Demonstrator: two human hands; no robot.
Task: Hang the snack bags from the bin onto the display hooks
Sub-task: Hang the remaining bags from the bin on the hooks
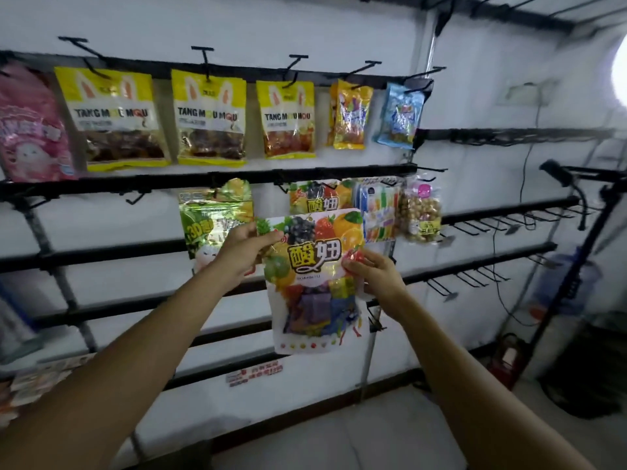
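- Two forearms reach up from the bottom edge toward a wall rack.
- The left hand (242,251) pinches the upper left corner of a fruit candy bag (314,283), thumb in front.
- The right hand (373,271) grips the same bag at its right edge, fingers curled round it.
- The bag hangs upright between both hands, in front of the rack's second row.
- Just behind its top, a matching bag (320,196) hangs under the middle rail (203,181), with a green bag (213,218) to its left and a striped bag (380,212) to its right.
- Higher up, the top rail carries a pink bag (30,130) and three yellow bags (210,117) on hooks.
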